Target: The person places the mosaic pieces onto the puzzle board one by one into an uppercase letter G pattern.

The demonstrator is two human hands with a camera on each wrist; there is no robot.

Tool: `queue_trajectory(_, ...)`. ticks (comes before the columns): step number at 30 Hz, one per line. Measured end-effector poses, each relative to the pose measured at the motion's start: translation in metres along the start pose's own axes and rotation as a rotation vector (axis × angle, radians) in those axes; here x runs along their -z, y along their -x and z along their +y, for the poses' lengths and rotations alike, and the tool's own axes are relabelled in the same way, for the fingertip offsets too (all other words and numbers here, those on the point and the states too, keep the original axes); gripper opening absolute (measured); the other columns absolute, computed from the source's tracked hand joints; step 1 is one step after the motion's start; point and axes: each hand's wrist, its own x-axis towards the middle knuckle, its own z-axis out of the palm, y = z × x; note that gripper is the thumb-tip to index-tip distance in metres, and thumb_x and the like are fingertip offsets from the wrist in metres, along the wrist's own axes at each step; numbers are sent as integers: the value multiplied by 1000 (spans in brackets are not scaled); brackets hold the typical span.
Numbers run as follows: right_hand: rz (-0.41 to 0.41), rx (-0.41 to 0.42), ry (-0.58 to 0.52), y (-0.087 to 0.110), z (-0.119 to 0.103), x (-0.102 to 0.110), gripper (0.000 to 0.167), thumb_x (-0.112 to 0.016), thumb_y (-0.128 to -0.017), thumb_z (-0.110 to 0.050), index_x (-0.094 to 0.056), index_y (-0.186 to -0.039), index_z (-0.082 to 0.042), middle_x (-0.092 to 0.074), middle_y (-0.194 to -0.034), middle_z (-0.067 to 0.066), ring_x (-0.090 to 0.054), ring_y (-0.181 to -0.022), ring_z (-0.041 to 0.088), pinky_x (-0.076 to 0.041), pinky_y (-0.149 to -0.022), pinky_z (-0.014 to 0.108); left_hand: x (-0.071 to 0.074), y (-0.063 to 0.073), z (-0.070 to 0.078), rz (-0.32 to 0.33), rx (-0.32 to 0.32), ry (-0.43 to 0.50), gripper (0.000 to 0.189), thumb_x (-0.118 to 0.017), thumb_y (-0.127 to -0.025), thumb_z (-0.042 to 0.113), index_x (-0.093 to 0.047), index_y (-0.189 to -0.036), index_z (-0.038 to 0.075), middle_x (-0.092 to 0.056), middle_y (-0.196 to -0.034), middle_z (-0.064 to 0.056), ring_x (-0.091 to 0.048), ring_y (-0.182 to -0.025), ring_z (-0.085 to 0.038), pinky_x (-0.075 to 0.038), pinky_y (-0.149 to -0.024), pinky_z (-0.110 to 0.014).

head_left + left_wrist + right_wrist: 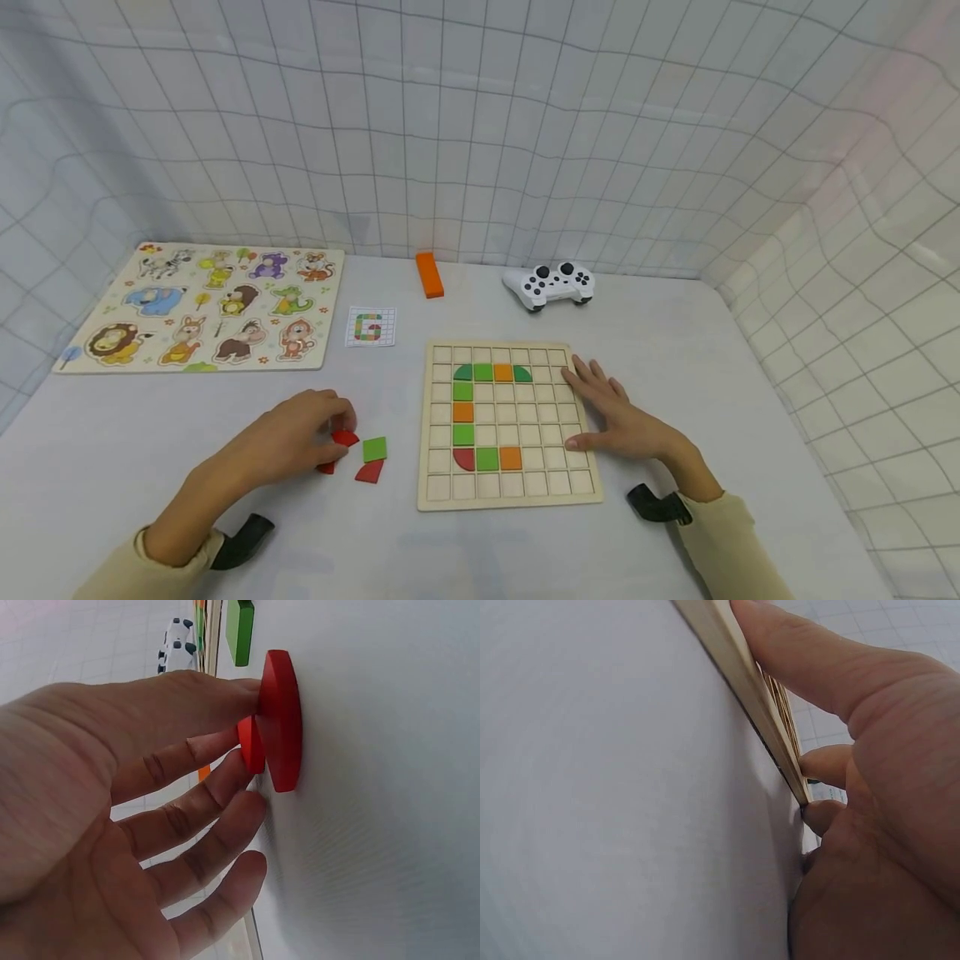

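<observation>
My left hand (pixel 288 437) reaches down left of the board, fingers curled, with a red quarter-circle tile (pixel 345 437) between thumb and fingertips. A second red tile (pixel 285 727) lies under the thumb tip in the left wrist view. Just right of them are a green square tile (pixel 374 449) and another red quarter-circle tile (pixel 370 472). The wooden grid board (pixel 438 492) bears green, orange and red tiles in a C-like outline. Spread over its right edge, my right hand (pixel 626 423) rests with straight fingers; in the right wrist view its thumb touches the board's rim.
A small pattern card (pixel 382 340) lies behind the loose tiles. An animal puzzle board (pixel 202 325) covers the back left. Near the back wall are an orange block (pixel 430 275) and a white game controller (pixel 553 287). Gridded sheeting (pixel 480 125) encloses the table's back and sides.
</observation>
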Motion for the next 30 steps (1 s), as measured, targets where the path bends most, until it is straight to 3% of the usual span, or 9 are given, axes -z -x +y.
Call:
queue_trajectory(8, 0, -11, 13, 1, 0, 0, 106, -79, -83, -45, -14, -162, -19, 6, -169, 8, 16, -154, 36, 8, -118, 64, 5, -2, 3, 7, 11, 0, 20, -80, -82, 16, -69, -99, 18, -58, -92, 6, -54, -83, -14, -48, -68, -29)
queue_trajectory(16, 1, -2, 9, 0, 1, 0, 106, -79, -83, -45, -14, -162, -18, 6, -169, 8, 15, -154, 36, 8, -118, 64, 10, -8, 12, 63, -92, 14, 17, -75, -87, 16, -67, -102, 20, -60, -93, 9, -55, -85, -10, -47, -68, -26)
queue_trajectory(26, -2, 0, 22, 0, 2, 1, 106, -78, -84, -45, -12, -162, -19, 7, -169, 8, 16, -154, 36, 8, -118, 64, 5, -31, 28, -13, -257, 330, 19, -69, -92, 11, -67, -110, 12, -65, -97, 5, -62, -83, -8, -53, -75, -24)
queue_trajectory(30, -2, 0, 21, 0, 2, 0, 106, -78, -84, -46, -12, -162, -20, 7, -169, 8, 16, -154, 36, 8, -118, 64, 2, -42, 39, -75, -267, 461, 22, -67, -94, 11, -66, -116, 10, -68, -106, -6, -67, -85, -17, -54, -75, -25)
